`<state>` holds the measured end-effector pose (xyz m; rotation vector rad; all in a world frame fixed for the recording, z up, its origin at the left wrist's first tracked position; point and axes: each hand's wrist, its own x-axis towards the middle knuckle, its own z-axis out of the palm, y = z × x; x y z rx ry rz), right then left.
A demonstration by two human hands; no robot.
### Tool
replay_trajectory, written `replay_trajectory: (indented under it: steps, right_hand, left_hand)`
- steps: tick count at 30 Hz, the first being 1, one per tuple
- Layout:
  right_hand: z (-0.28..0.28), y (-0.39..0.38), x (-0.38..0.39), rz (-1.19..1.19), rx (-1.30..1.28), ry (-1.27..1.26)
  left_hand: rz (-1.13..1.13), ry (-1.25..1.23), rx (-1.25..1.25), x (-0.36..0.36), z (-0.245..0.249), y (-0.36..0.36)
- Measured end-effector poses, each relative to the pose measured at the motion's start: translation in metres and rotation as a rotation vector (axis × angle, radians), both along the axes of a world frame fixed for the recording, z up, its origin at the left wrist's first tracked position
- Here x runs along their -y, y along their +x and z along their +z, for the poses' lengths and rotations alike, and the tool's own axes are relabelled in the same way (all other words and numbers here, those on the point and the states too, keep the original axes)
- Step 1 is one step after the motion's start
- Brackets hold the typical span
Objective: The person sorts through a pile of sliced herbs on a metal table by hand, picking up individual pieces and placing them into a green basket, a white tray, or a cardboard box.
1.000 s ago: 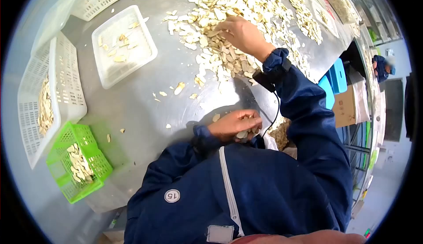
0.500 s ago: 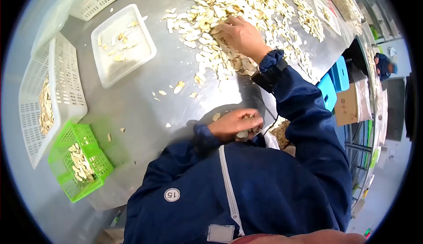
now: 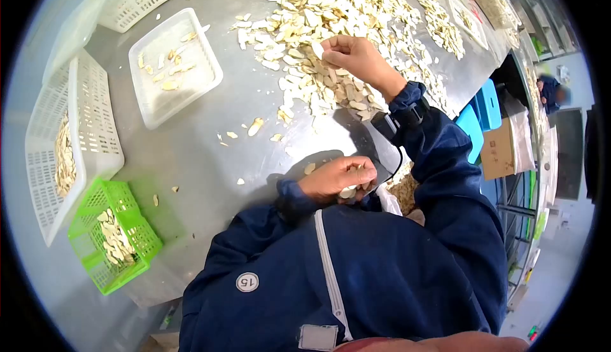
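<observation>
A broad pile of pale, tan-edged dried slices covers the far part of the metal table; their exact kind is not clear. Above the pile's near edge, my right hand pinches one pale slice between thumb and fingertips. Close to my body, my left hand is curled around several slices, partly hidden by the fingers. A few loose slices lie on the metal between my left hand and the pile.
To the left, a white tray holds several slices. White slotted baskets and a green basket stand along the left side. Blue stools and a cardboard box are at the right. Another person is far right.
My right hand has lifted slightly off the pile, and a pale slice now shows in its fingertips. My left hand stays in nearly the same place, still holding slices.
</observation>
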<state>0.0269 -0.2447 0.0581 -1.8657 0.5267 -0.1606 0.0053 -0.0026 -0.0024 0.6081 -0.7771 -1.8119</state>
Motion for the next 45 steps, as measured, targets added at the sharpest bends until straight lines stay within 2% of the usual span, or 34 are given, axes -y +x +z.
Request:
replay_trajectory:
  steps: [3,4,7,8,9,11,13,15,16,19,20,21,22,23,24,27,30,37,41,42,45]
  right_hand:
    - [0.009,-0.007,-0.008,0.017,-0.032,0.066]
    - [0.0,-0.004,-0.004,0.037,-0.097,-0.032]
    - [0.016,-0.001,-0.015,0.32,-0.311,-0.371]
    - [0.012,0.0,-0.022,0.411,-0.279,-0.482]
    - [0.017,0.003,-0.031,0.5,-0.246,-0.484]
    - [0.017,0.014,-0.048,0.521,-0.268,-0.481]
    - [0.028,0.029,-0.069,0.462,-0.216,-0.432]
    - [0.019,0.04,-0.085,0.254,0.195,0.13]
    - [0.017,0.045,-0.085,0.242,0.346,0.229]
    - [0.033,0.032,-0.051,0.226,0.201,-0.327]
    - [0.023,0.026,-0.031,0.169,0.157,-0.418]
    - [0.035,0.013,-0.018,0.103,-0.044,-0.491]
    - [0.009,0.003,0.015,0.022,-0.103,-0.611]
    - [-0.004,-0.012,0.036,-0.089,-0.076,-0.57]
    - [-0.014,-0.025,0.055,-0.117,-0.076,-0.759]
    - [-0.024,-0.04,0.075,-0.192,-0.206,-0.812]
    - [-0.036,-0.035,0.07,-0.233,-0.192,-0.939]
    - [-0.018,-0.043,0.071,-0.155,-0.329,-0.82]
    - [-0.01,-0.055,0.087,-0.042,-0.251,-0.749]
    - [-0.002,-0.053,0.085,-0.006,-0.214,-0.836]
    - [0.021,-0.043,0.072,-0.105,-0.38,-1.038]
  left_hand:
    - [-0.02,0.02,0.012,-0.001,0.001,0.001]
    - [-0.035,0.033,0.008,-0.001,0.001,0.001]
    - [-0.022,-0.006,0.04,-0.001,-0.003,-0.001]
    - [0.003,-0.038,0.085,0.0,-0.005,-0.002]
    - [0.025,-0.07,0.13,0.001,-0.007,-0.003]
    - [0.047,-0.099,0.195,0.003,-0.006,-0.003]
    - [0.043,-0.08,0.233,0.001,-0.002,-0.003]
    - [0.084,-0.131,0.261,0.001,-0.008,-0.006]
    - [0.109,-0.158,0.276,0.003,-0.01,-0.006]
    - [0.067,-0.129,0.24,0.002,-0.01,-0.003]
    - [0.059,-0.121,0.215,0.001,-0.008,-0.002]
    - [0.059,-0.115,0.172,0.001,-0.002,-0.002]
    - [0.057,-0.108,0.129,0.0,0.001,-0.003]
    - [0.026,-0.07,0.132,0.0,0.0,-0.002]
    - [-0.007,-0.032,0.137,0.0,-0.001,0.0]
    - [-0.034,-0.022,0.175,0.001,0.003,0.004]
    - [-0.031,-0.011,0.162,0.001,0.005,0.003]
    - [-0.049,0.032,0.091,0.0,0.008,0.004]
    - [-0.006,-0.036,0.127,0.0,0.004,0.003]
    - [-0.019,-0.032,0.103,0.0,0.004,0.003]
    - [-0.04,0.001,0.073,-0.001,0.005,0.004]
